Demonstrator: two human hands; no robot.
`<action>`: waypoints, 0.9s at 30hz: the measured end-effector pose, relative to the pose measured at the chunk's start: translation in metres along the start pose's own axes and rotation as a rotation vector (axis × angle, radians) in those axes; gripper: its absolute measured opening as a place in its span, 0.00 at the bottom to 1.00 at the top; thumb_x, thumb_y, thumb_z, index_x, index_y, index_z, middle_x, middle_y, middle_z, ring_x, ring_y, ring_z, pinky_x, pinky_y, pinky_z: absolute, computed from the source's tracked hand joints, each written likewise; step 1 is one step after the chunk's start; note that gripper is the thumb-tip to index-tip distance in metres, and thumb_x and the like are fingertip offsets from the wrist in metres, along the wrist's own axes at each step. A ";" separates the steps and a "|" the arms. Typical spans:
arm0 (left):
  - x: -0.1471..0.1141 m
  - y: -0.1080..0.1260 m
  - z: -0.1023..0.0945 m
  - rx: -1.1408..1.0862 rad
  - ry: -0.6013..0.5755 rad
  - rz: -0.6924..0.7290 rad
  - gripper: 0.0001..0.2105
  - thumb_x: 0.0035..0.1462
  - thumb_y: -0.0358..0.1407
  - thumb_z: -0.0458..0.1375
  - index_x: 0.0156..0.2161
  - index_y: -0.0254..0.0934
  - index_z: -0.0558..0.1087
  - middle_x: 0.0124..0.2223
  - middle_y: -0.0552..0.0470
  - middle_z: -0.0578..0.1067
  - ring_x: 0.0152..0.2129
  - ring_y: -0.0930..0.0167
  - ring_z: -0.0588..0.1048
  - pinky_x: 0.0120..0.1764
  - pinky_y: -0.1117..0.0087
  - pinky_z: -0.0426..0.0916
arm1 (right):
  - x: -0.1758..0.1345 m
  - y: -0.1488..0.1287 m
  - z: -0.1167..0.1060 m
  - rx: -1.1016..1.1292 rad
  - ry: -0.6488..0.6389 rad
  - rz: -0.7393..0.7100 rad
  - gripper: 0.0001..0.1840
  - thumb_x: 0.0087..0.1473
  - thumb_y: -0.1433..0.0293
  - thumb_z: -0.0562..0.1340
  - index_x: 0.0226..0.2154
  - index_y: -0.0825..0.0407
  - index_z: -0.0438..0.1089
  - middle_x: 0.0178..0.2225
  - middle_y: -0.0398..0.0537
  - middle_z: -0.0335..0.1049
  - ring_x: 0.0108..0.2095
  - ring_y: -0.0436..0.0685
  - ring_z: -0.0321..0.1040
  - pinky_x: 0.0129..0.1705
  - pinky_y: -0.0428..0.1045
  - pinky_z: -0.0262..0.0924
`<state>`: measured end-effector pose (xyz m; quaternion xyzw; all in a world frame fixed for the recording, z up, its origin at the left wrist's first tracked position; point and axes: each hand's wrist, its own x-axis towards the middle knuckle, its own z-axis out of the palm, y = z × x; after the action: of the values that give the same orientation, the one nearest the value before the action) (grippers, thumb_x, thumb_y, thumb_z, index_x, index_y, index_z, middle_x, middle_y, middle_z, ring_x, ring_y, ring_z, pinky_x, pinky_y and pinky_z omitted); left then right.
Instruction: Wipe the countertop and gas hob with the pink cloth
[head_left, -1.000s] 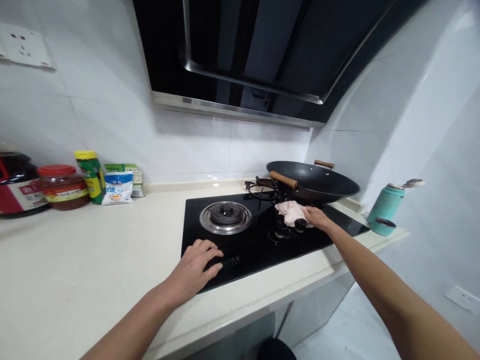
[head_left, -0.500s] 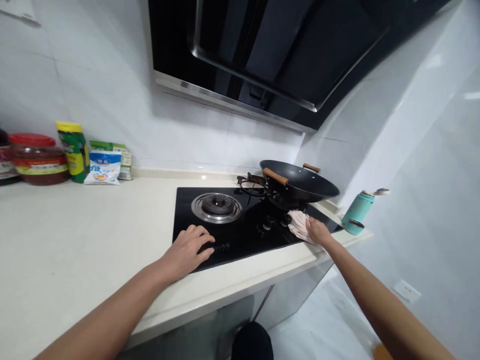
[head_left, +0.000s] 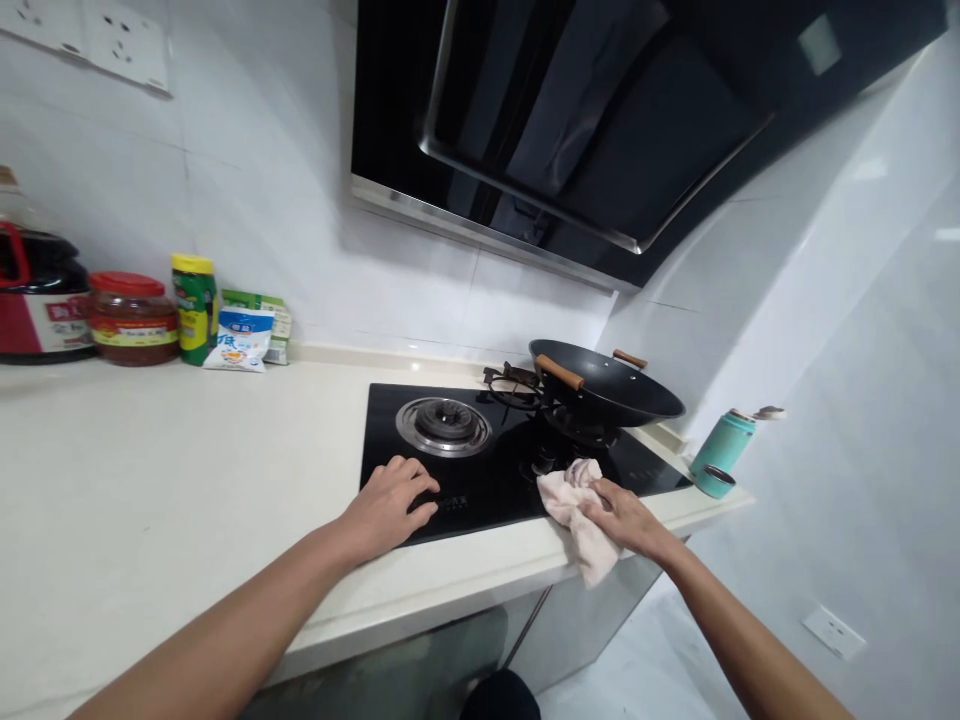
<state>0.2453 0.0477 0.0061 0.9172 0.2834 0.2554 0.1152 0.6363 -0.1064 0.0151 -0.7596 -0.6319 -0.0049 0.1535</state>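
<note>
My right hand (head_left: 624, 516) grips a pale pink cloth (head_left: 581, 515) at the front right of the black gas cooktop (head_left: 487, 480). Part of the cloth hangs over the counter's front edge. Close to the cloth is a control knob (head_left: 544, 460); another behind it is partly covered. My left hand (head_left: 391, 505) rests on the cooktop's front left corner, fingers spread and slightly bent, holding nothing. Beyond it lies the left burner (head_left: 444, 427), its pan support off. A black wok (head_left: 611, 385) with wooden handles sits over the right burner.
A loose pan support (head_left: 514, 388) lies at the cooktop's back. A turquoise flask (head_left: 724, 443) and its cup (head_left: 715, 482) stand at the right counter end. Back left are a red-lidded jar (head_left: 135, 320), a yellow-capped container (head_left: 195, 310) and a white-blue packet (head_left: 240, 340). A range hood (head_left: 540, 130) hangs above.
My right hand has drawn the cloth left and toward the counter's front edge, and more of the cloth shows. My left hand stays at the cooktop corner. The view has turned slightly left.
</note>
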 end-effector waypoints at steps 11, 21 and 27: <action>0.001 0.005 -0.001 0.044 -0.043 -0.009 0.13 0.65 0.41 0.54 0.49 0.42 0.76 0.49 0.48 0.73 0.47 0.62 0.67 0.49 0.59 0.61 | 0.070 -0.049 0.017 -0.314 -0.027 0.149 0.24 0.69 0.64 0.44 0.48 0.57 0.71 0.48 0.63 0.73 0.48 0.65 0.69 0.49 0.54 0.55; 0.001 0.009 -0.001 0.079 -0.058 -0.005 0.14 0.66 0.38 0.52 0.50 0.40 0.76 0.49 0.46 0.73 0.46 0.62 0.67 0.48 0.59 0.62 | 0.108 -0.027 0.015 -0.407 -0.001 0.022 0.16 0.57 0.79 0.54 0.38 0.50 0.75 0.42 0.56 0.75 0.50 0.64 0.61 0.49 0.56 0.46; 0.001 0.009 -0.003 0.061 -0.068 -0.017 0.14 0.66 0.40 0.52 0.51 0.41 0.76 0.50 0.47 0.72 0.47 0.62 0.67 0.49 0.58 0.61 | 0.109 -0.017 0.018 -0.362 0.045 -0.034 0.21 0.57 0.79 0.53 0.46 0.48 0.75 0.51 0.52 0.74 0.54 0.62 0.61 0.54 0.56 0.46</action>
<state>0.2488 0.0416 0.0118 0.9259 0.2950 0.2144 0.0987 0.6384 0.0047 0.0241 -0.7638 -0.6300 -0.1380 0.0282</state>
